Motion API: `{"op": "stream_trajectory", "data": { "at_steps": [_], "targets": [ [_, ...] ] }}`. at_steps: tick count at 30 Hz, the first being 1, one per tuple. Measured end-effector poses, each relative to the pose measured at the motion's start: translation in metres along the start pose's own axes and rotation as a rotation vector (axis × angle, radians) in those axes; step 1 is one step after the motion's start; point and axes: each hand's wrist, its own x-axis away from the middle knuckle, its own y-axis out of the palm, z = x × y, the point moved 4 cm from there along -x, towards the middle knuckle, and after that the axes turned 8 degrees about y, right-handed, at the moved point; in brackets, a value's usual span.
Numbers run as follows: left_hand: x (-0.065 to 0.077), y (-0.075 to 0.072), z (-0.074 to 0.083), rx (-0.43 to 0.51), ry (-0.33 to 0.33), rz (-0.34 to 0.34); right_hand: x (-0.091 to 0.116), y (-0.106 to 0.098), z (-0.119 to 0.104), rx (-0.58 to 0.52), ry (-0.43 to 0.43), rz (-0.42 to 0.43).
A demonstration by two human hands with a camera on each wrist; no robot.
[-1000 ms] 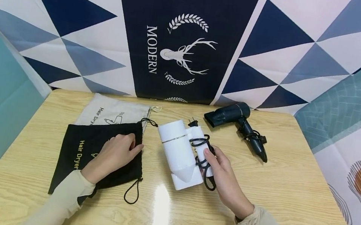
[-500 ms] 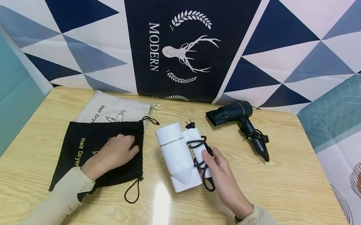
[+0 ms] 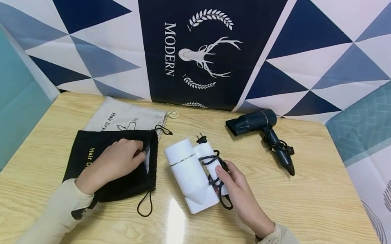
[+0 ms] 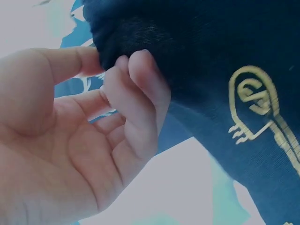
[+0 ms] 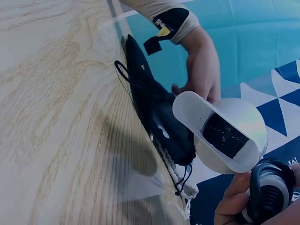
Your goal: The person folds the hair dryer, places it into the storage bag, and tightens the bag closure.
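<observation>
A white hair dryer [image 3: 189,172], its handle folded alongside the barrel and wrapped in black cord [image 3: 214,157], is held by the handle in my right hand [image 3: 242,192]. Its nozzle [image 5: 185,110] shows in the right wrist view, raised above the table. My left hand [image 3: 114,160] pinches the edge of a black drawstring bag [image 3: 83,144] near its mouth. The bag's upper layer is lifted, and a pale strip [image 3: 147,159] shows at the gap. In the left wrist view, thumb and fingers [image 4: 140,84] meet at the dark cloth, beside a gold print [image 4: 253,101].
A light cloth bag [image 3: 123,108] printed with a hair dryer lies partly under the black bag. A dark hair dryer [image 3: 255,121] with wrapped cord lies at the back right of the wooden table [image 3: 300,201]. A patterned backdrop [image 3: 211,0] stands behind.
My left hand has taken hold of the black bag's edge and lifted it, parting the mouth. My right hand has lowered the white hair dryer slightly toward me.
</observation>
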Motion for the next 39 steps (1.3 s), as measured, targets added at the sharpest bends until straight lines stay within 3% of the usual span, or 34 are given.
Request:
{"op": "stream_trajectory", "data": {
  "at_steps": [17, 21, 26, 33, 39],
  "targets": [
    [0.018, -0.030, 0.013, 0.013, 0.079, -0.013, -0.001, 0.006, 0.008, 0.081, -0.039, -0.140],
    [0.023, -0.034, 0.015, 0.009, 0.101, 0.002, 0.001, 0.007, 0.009, 0.097, -0.029, -0.152],
    [0.029, -0.039, 0.019, 0.018, 0.121, 0.000, 0.003, 0.011, 0.010, 0.079, -0.004, -0.230],
    [0.037, -0.043, 0.026, 0.069, 0.183, -0.080, 0.006, 0.014, 0.010, 0.146, -0.016, -0.332],
    [0.041, -0.041, 0.032, 0.125, 0.299, -0.163, 0.007, 0.016, 0.009, 0.144, -0.020, -0.424]
  ]
}}
